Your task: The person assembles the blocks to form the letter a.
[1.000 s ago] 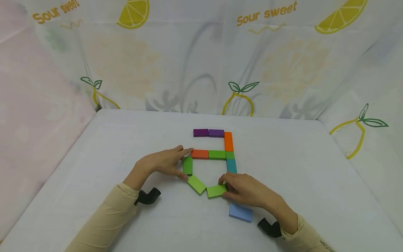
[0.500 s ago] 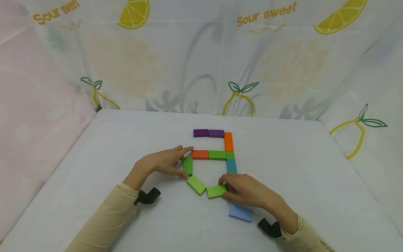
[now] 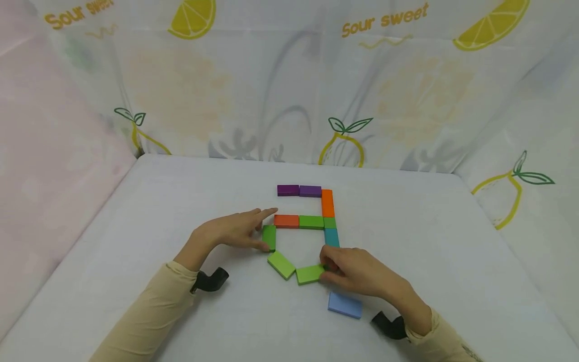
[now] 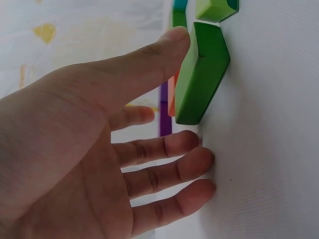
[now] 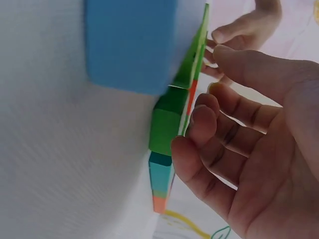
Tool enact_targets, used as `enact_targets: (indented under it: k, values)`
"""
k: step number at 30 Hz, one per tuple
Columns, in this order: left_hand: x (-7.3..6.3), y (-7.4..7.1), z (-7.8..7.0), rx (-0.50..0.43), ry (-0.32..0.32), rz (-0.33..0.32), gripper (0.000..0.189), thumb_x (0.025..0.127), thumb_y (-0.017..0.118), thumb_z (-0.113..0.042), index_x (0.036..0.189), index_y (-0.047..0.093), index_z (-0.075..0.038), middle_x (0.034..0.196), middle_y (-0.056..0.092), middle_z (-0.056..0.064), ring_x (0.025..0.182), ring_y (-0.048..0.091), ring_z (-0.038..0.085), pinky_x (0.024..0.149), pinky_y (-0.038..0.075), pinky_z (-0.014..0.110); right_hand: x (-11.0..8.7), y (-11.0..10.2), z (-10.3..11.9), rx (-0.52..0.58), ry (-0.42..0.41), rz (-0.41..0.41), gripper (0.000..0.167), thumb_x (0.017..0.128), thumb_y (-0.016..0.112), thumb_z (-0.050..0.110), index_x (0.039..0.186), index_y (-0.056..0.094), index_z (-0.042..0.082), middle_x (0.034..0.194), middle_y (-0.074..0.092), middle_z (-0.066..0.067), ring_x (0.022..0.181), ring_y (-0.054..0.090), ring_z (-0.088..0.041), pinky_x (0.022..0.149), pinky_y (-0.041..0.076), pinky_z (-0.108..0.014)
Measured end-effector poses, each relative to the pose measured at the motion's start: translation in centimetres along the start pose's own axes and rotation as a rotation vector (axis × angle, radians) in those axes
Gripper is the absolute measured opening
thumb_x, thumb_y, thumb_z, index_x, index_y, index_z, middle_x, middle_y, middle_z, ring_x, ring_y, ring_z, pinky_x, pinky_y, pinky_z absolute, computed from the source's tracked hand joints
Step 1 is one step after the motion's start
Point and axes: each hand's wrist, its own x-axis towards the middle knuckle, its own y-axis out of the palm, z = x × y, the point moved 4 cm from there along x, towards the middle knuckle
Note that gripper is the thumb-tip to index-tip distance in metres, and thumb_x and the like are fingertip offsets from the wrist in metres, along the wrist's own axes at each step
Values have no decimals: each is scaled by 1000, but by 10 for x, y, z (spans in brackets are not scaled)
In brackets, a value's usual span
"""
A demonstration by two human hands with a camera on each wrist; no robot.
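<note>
Flat coloured blocks lie end to end on the white table, forming an angular figure. My left hand [image 3: 235,230] is at its left side, thumb tip by the dark green block [image 4: 204,74], other fingers loosely bent and holding nothing. My right hand [image 3: 362,271] hovers at the lower right corner, beside the light green block [image 3: 309,274]. In the right wrist view, its bent fingers and thumb stand apart with nothing between them, close to another green block [image 5: 167,122] that the hand hides in the head view. A tilted light green block [image 3: 281,265] lies between the hands.
Above are a red-orange block [image 3: 287,221], a green block [image 3: 311,222], a teal block [image 3: 331,237], an orange block [image 3: 327,203] and two purple blocks [image 3: 310,191]. A loose blue block [image 3: 345,304] lies below the right hand. A lemon-print cloth [image 3: 271,100] hangs behind.
The left thumb has moved up from the corner by the tilted light green block. The right hand's fingers have lifted slightly off the light green block. The blocks look unmoved.
</note>
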Motion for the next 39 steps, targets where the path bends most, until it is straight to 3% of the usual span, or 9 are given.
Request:
enact_targets:
  k: [4, 11, 23, 31, 39]
  values:
    - [0, -3, -1, 0, 19, -7, 88, 84, 68, -43, 151, 19, -14, 112, 55, 7, 87, 52, 13, 84, 46, 35, -3, -3, 2, -9, 11, -14, 15, 88, 66, 30, 89, 52, 23, 70, 46, 14, 60, 42, 1, 55, 38, -16]
    - [2, -3, -1, -17, 27, -6, 87, 85, 67, -43, 151, 19, -14, 110, 53, 7, 90, 51, 14, 87, 45, 35, -13, -2, 5, -3, 5, 4, 12, 89, 64, 33, 93, 57, 25, 78, 49, 18, 67, 49, -1, 62, 42, -16]
    - [2, 1, 0, -31, 7, 1, 85, 86, 66, -41, 151, 19, -14, 104, 51, 5, 85, 49, 13, 80, 44, 31, -26, 7, 7, 7, 14, 131, 31, 82, 69, 47, 97, 60, 21, 76, 49, 14, 68, 44, 1, 63, 40, -17]
    - [2, 2, -1, -23, 7, -1, 86, 86, 66, -42, 151, 18, -14, 105, 51, 5, 80, 49, 12, 77, 43, 29, -29, 6, 11, -18, -26, 134, 35, 80, 66, 55, 90, 56, 23, 71, 46, 13, 63, 42, 2, 60, 37, -18]
    - [3, 4, 2, -15, -6, 3, 80, 87, 64, -43, 150, 25, -14, 107, 50, 4, 82, 49, 12, 77, 43, 29, -29, 6, 10, -10, -37, 198, 33, 77, 73, 47, 93, 56, 24, 75, 48, 14, 66, 43, 2, 61, 38, -17]
